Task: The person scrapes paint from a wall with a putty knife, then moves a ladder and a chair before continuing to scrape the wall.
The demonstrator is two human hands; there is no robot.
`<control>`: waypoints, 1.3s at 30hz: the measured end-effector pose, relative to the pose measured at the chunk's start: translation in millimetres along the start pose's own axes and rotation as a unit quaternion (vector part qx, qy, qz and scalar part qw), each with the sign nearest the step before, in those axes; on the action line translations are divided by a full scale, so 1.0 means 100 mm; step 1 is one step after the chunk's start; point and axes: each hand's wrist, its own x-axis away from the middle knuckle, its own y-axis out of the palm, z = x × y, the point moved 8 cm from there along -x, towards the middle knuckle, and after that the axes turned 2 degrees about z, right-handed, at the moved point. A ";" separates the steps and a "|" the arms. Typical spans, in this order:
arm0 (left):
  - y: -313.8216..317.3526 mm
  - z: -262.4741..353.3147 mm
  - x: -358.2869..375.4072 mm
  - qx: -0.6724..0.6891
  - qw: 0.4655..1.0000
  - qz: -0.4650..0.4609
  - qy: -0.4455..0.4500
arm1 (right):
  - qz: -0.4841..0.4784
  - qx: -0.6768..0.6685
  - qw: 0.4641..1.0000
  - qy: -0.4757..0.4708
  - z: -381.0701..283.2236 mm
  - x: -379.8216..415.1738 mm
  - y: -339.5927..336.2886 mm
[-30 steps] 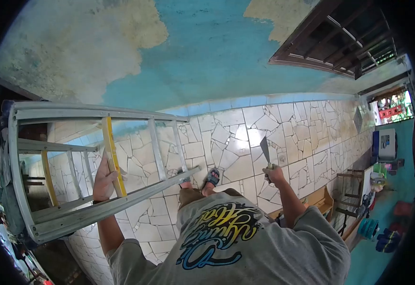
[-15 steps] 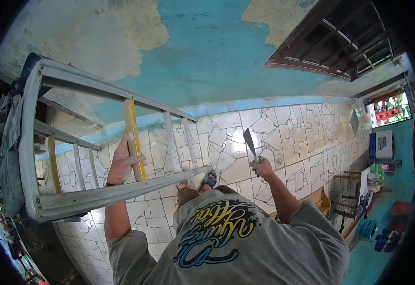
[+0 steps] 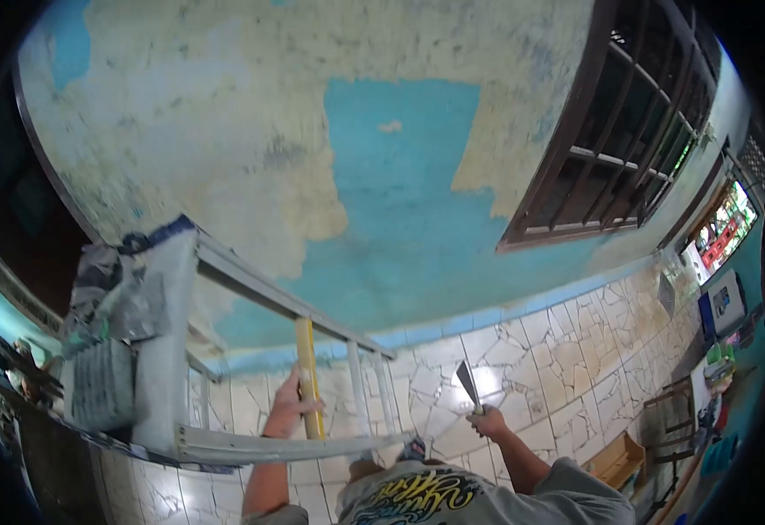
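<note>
At the lower centre-left, my left hand [image 3: 291, 407] is wrapped round the yellow step [image 3: 309, 381] of a metal stepladder [image 3: 251, 276]. The ladder stands to my left, close to the wall. My right hand [image 3: 488, 423] is closed on the handle of a putty knife [image 3: 466, 381], its dark blade pointing up and away from me. The knife is over the floor, apart from the wall. Beyond it the wall shows turquoise paint [image 3: 404, 166] with ragged edges beside bare, stained cream patches [image 3: 234, 140].
Grey plastic or cloth and a ridged grey item [image 3: 102, 385] lie on the ladder's top. A dark barred window [image 3: 619, 131] is at the upper right. On the right are a wooden box [image 3: 610, 464], a chair [image 3: 670, 420] and a white-and-blue cooler [image 3: 722, 302]. The floor [image 3: 531, 359] is broken tile.
My view has tilted up, showing more wall and window; the ladder, hands and floor sit lower in the picture. Both hands keep their holds on the ladder step and the putty knife.
</note>
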 end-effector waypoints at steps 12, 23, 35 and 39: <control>-0.05 -0.24 -0.02 0.061 0.997 -0.044 -0.004 | 0.016 -0.006 0.999 0.029 0.20 0.37 0.33; -0.14 -0.35 -0.13 0.050 0.998 -0.018 0.024 | 0.025 0.049 0.998 -0.015 -0.07 0.24 0.16; -1.53 -2.31 0.98 -0.517 0.838 0.163 -0.061 | -0.003 -0.038 0.999 0.033 0.36 -0.15 -0.62; -0.42 -2.70 1.68 -0.561 0.759 -0.080 -0.322 | 0.003 -0.022 0.999 0.048 0.79 -0.47 -1.17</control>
